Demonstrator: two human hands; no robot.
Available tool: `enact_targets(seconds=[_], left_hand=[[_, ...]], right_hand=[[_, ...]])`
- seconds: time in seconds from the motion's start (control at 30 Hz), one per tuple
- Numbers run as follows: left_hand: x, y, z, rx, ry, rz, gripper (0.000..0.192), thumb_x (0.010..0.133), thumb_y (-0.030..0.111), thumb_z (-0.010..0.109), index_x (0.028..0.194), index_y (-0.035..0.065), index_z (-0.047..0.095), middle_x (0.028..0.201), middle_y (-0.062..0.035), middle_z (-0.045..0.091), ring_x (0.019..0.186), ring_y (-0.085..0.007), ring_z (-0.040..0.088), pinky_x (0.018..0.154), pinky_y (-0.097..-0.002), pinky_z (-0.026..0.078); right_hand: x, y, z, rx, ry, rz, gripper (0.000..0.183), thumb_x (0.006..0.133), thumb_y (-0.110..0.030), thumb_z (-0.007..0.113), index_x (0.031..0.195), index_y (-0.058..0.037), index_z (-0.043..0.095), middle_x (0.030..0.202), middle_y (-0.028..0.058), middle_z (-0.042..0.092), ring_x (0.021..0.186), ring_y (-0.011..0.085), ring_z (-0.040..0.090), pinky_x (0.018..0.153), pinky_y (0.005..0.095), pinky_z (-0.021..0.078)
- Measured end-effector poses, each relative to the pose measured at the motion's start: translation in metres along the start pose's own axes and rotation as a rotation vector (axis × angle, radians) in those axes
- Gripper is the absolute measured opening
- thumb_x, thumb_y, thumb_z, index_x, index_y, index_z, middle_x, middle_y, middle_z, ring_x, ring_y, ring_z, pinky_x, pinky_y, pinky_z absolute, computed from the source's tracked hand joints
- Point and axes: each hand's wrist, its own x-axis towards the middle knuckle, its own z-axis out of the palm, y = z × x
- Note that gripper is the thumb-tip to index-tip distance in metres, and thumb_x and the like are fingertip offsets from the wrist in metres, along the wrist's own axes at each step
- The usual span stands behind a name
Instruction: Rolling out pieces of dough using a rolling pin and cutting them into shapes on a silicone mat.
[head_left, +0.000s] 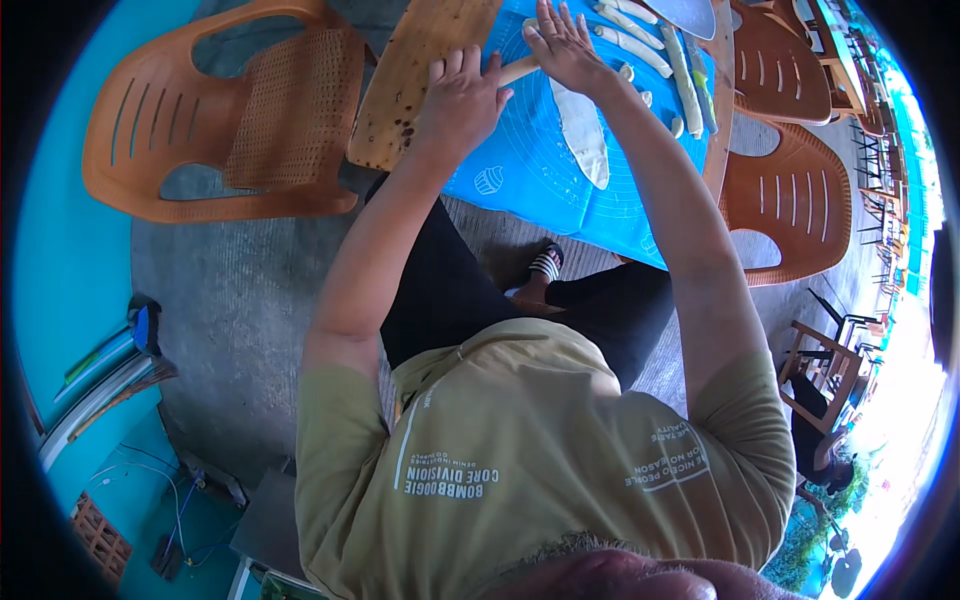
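My left hand (461, 94) lies palm down over one end of a pale wooden rolling pin (519, 70), at the left edge of a blue baking mat (517, 161). Over the pin's other side is my right hand (570, 56), its fingers stretched forward; both palms hide the pin's ends. A long flat strip of dough (581, 135) runs from near my right hand towards me. Several rolled dough pieces (634, 46) lie at the upper right of the mat. A longer dough roll (682, 82) lies beside a knife with a green-marked handle (701, 82).
The wooden table (420, 71) shows beyond the mat's left side. Small dough lumps (677, 127) lie right of my right forearm. A pale dish or scraper (686, 11) is at the top edge. Orange plastic chairs stand left (285, 112) and right (795, 195). Another person (814, 442) is at far right.
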Motion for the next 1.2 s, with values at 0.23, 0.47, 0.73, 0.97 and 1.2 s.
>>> enact_targets(seconds=[0.23,0.47,0.73,0.97,1.2], left_hand=[[0.004,-0.007,0.015,-0.109,0.049,0.028,0.042,0.098,0.024,0.066,0.134,0.0013,0.063,0.108,-0.0134,0.061,0.105,-0.0326,0.06,0.091,-0.0452,0.051],[0.0,0.023,-0.015,-0.19,0.036,0.041,0.039,0.101,0.021,0.063,0.133,-0.0009,0.063,0.108,-0.0146,0.061,0.105,-0.032,0.061,0.091,-0.0441,0.053],[-0.002,0.028,0.007,-0.143,-0.116,-0.001,0.041,0.101,0.021,0.061,0.139,0.0062,0.061,0.122,-0.0144,0.062,0.12,-0.0328,0.057,0.1,-0.0472,0.049],[-0.031,0.039,0.016,0.026,-0.045,0.182,0.047,0.106,0.027,0.052,0.148,0.0051,0.052,0.161,-0.0127,0.044,0.151,-0.0329,0.035,0.123,-0.0511,0.028],[-0.03,0.068,-0.003,-0.151,-0.093,0.248,0.056,0.108,0.031,0.049,0.155,0.0025,0.042,0.162,-0.0126,0.041,0.153,-0.0297,0.033,0.125,-0.0508,0.023]], right_hand=[[0.003,0.041,-0.033,0.44,0.563,-0.177,0.057,0.112,-0.024,0.043,0.161,0.0013,0.025,0.166,0.0254,0.026,0.156,0.0383,0.022,0.127,0.0427,0.0189],[-0.077,-0.011,-0.113,0.206,0.294,-0.089,0.051,0.112,-0.029,0.042,0.154,-0.0011,0.041,0.161,0.0255,0.036,0.153,0.0402,0.028,0.126,0.047,0.0235],[-0.097,-0.006,-0.063,-0.117,0.16,-0.08,0.054,0.111,-0.036,0.036,0.156,-0.0064,0.043,0.164,0.0126,0.038,0.156,0.0302,0.026,0.13,0.0473,0.0151],[-0.14,-0.009,-0.073,-0.159,0.155,-0.094,0.051,0.108,-0.029,0.043,0.154,-0.0081,0.046,0.161,0.0121,0.043,0.153,0.0289,0.032,0.129,0.0483,0.0181],[-0.147,-0.011,-0.101,-0.125,0.155,-0.083,0.051,0.103,-0.018,0.053,0.153,-0.0076,0.046,0.16,0.0123,0.044,0.154,0.028,0.032,0.127,0.0487,0.0252]])
